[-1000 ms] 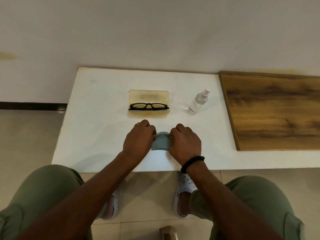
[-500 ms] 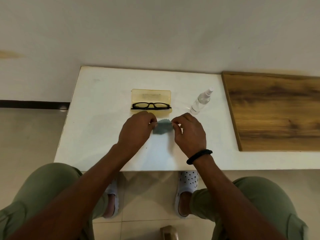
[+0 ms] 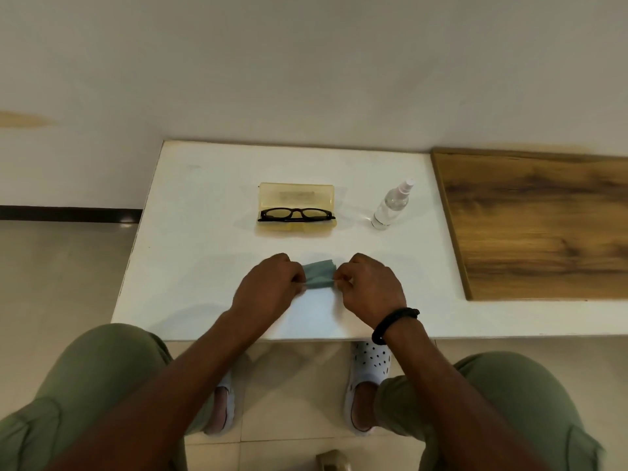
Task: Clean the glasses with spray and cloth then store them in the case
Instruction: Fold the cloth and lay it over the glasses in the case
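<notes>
Cloth [image 3: 318, 274] pinched at its ends by left hand [image 3: 268, 287], right hand [image 3: 368, 290].
Beyond: glasses [image 3: 295, 214] in open case [image 3: 295, 193], spray bottle [image 3: 390, 207]; cloth now farther from case.

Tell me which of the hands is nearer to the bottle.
Right. The right hand sits below the bottle in view; the left hand is farther left, beyond the cloth.

The white table [image 3: 190, 239] is free on the left. The case [image 3: 296, 193] and spray bottle [image 3: 390, 208] stand ahead with a gap between them. A wooden board [image 3: 543, 226] lies on the right
</notes>
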`<state>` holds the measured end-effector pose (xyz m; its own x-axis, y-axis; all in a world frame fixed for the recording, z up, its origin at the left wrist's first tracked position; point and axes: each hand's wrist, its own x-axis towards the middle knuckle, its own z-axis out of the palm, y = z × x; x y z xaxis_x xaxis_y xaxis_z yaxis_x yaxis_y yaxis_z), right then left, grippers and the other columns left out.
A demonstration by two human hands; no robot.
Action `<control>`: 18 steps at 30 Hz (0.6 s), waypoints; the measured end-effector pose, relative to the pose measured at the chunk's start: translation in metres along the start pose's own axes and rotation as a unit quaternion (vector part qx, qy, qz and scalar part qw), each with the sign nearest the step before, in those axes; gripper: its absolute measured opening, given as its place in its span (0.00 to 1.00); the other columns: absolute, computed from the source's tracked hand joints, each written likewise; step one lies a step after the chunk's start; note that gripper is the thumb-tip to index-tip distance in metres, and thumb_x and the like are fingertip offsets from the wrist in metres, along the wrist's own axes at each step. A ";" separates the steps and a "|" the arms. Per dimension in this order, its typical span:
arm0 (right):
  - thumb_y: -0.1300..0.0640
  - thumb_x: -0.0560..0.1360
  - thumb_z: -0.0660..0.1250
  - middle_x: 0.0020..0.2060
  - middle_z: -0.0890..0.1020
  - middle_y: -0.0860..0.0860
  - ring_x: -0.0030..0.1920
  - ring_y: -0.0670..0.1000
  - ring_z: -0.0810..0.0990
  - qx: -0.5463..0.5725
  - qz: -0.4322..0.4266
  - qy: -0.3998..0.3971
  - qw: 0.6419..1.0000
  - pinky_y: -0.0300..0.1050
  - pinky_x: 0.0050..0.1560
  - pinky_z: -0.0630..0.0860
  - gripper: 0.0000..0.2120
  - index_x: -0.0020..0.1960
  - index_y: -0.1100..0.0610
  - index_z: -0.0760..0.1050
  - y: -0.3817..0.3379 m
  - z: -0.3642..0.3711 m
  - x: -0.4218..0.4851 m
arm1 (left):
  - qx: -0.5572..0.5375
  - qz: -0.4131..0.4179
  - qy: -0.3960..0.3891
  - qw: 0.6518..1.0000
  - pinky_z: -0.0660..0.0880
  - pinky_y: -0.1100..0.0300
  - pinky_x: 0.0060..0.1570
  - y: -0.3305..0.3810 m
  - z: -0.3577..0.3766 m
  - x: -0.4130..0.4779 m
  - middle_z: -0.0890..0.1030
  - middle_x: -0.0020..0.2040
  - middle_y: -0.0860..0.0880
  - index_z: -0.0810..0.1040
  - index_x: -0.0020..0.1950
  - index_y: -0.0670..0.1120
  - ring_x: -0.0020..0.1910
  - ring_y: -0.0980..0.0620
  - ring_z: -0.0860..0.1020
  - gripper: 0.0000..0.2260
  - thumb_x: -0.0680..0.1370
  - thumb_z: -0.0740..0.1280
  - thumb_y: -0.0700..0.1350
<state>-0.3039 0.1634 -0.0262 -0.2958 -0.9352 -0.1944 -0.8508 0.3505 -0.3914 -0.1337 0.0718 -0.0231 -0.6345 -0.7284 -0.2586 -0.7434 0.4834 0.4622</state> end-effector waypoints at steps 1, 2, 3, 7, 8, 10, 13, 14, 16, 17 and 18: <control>0.54 0.76 0.65 0.44 0.79 0.49 0.46 0.55 0.78 -0.002 0.001 0.002 1.000 0.52 0.47 0.75 0.07 0.49 0.50 0.82 0.000 0.000 0.001 | -0.002 -0.003 0.004 1.000 0.65 0.61 0.43 0.000 -0.001 0.001 0.75 0.46 0.51 0.82 0.52 0.50 0.45 0.53 0.73 0.06 0.79 0.67 0.48; 0.54 0.77 0.65 0.44 0.79 0.49 0.45 0.55 0.79 -0.005 0.002 0.004 1.000 0.51 0.46 0.75 0.07 0.50 0.50 0.81 0.000 -0.001 0.002 | -0.004 -0.007 0.008 1.000 0.65 0.61 0.43 0.000 -0.002 0.001 0.76 0.47 0.51 0.82 0.52 0.50 0.45 0.53 0.73 0.06 0.79 0.67 0.48; 0.53 0.77 0.65 0.44 0.79 0.49 0.45 0.55 0.79 -0.007 0.003 0.008 1.000 0.51 0.46 0.75 0.07 0.50 0.50 0.81 -0.001 -0.001 0.003 | -0.006 -0.011 0.012 1.000 0.65 0.61 0.43 0.000 -0.002 0.003 0.76 0.47 0.51 0.82 0.52 0.50 0.45 0.53 0.73 0.06 0.79 0.67 0.48; 0.54 0.77 0.64 0.44 0.80 0.49 0.44 0.55 0.79 -0.002 0.002 0.025 1.000 0.53 0.47 0.75 0.07 0.50 0.51 0.81 -0.004 0.000 0.008 | -0.008 -0.023 0.024 0.999 0.69 0.60 0.44 -0.002 -0.004 0.009 0.77 0.47 0.51 0.82 0.52 0.51 0.45 0.52 0.74 0.06 0.79 0.67 0.49; 0.54 0.77 0.63 0.44 0.80 0.49 0.44 0.55 0.79 -0.002 0.003 0.029 1.000 0.53 0.46 0.75 0.07 0.50 0.51 0.81 -0.005 0.000 0.009 | -0.009 -0.024 0.027 0.999 0.70 0.59 0.45 -0.003 -0.004 0.010 0.77 0.47 0.51 0.82 0.53 0.50 0.45 0.51 0.75 0.06 0.79 0.67 0.49; 0.55 0.77 0.63 0.43 0.79 0.49 0.43 0.55 0.79 -0.004 0.002 0.040 0.999 0.54 0.46 0.75 0.07 0.49 0.51 0.80 -0.007 0.001 0.012 | -0.008 -0.022 0.034 0.999 0.71 0.58 0.44 -0.003 -0.006 0.013 0.78 0.47 0.50 0.82 0.54 0.50 0.45 0.50 0.75 0.07 0.79 0.67 0.48; 0.55 0.77 0.63 0.44 0.80 0.49 0.43 0.56 0.79 -0.004 0.009 0.054 0.998 0.54 0.45 0.75 0.07 0.49 0.52 0.80 -0.009 0.002 0.014 | -0.009 -0.020 0.045 0.999 0.70 0.58 0.44 -0.004 -0.007 0.017 0.78 0.48 0.49 0.82 0.54 0.49 0.46 0.50 0.76 0.07 0.79 0.67 0.48; 0.55 0.77 0.63 0.44 0.80 0.49 0.43 0.56 0.79 -0.004 0.013 0.058 0.998 0.54 0.45 0.76 0.07 0.49 0.52 0.79 -0.010 0.002 0.014 | -0.008 -0.019 0.046 0.999 0.70 0.58 0.44 -0.003 -0.008 0.018 0.78 0.49 0.49 0.82 0.54 0.49 0.47 0.49 0.76 0.07 0.79 0.66 0.47; 0.55 0.77 0.63 0.44 0.80 0.49 0.43 0.56 0.79 -0.003 0.021 0.066 0.998 0.53 0.45 0.76 0.07 0.50 0.52 0.79 -0.010 0.003 0.015 | -0.009 -0.017 0.051 0.999 0.69 0.58 0.44 -0.003 -0.007 0.020 0.78 0.49 0.48 0.81 0.54 0.49 0.48 0.48 0.77 0.07 0.79 0.66 0.47; 0.55 0.77 0.63 0.44 0.79 0.49 0.43 0.56 0.79 -0.002 0.023 0.068 0.997 0.53 0.44 0.76 0.07 0.50 0.53 0.79 -0.010 0.004 0.015 | -0.009 -0.016 0.056 0.998 0.69 0.58 0.43 -0.003 -0.007 0.021 0.78 0.49 0.49 0.81 0.54 0.49 0.48 0.48 0.77 0.07 0.79 0.66 0.47; 0.55 0.77 0.63 0.44 0.79 0.50 0.43 0.56 0.79 -0.002 0.025 0.069 0.997 0.53 0.44 0.76 0.07 0.50 0.53 0.79 -0.011 0.005 0.015 | -0.009 -0.015 0.062 0.998 0.68 0.59 0.43 -0.004 -0.006 0.022 0.78 0.48 0.49 0.82 0.54 0.48 0.47 0.48 0.77 0.07 0.80 0.65 0.47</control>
<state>-0.2974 0.1457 -0.0291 -0.3955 -0.9143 -0.0874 -0.8347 0.3975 -0.3813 -0.1439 0.0510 -0.0254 -0.5795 -0.7979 -0.1659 -0.7572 0.4519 0.4717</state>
